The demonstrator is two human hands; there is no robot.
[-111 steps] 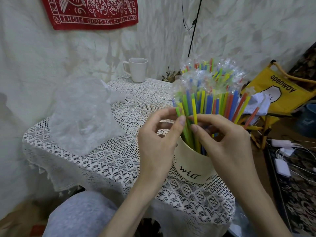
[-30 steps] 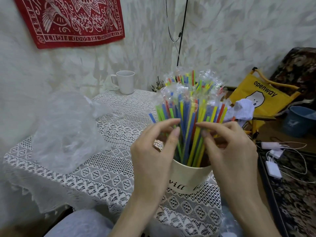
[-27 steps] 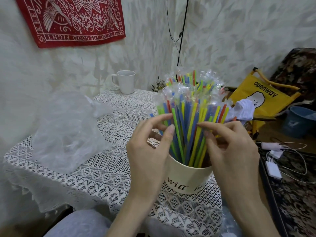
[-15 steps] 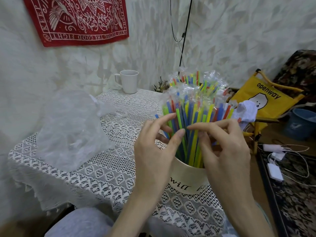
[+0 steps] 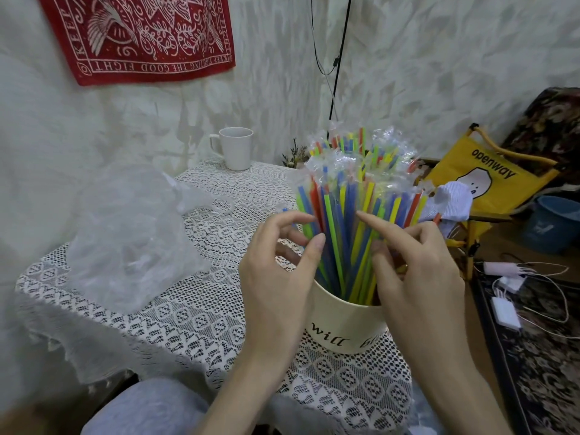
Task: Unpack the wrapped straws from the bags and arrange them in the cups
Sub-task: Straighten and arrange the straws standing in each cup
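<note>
The straws (image 5: 351,221) stand upright between both hands, left hand (image 5: 276,271) and right hand (image 5: 417,271) equally near, fingers loosely spread, touching them.

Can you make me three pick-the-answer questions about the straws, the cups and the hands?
1. Where is the white mug?
A. at the table's far edge, by the wall
B. on the floor
C. inside the bag

2. What colour is the wall cloth?
A. blue
B. red
C. green

3. What is in the near cup?
A. nothing
B. water
C. wrapped straws

Answers:
1 A: the mug stands far back on the lace, near the wall.
2 B: it is red with white print.
3 C: the straws stand in it, with the left hand and right hand at them.
</note>
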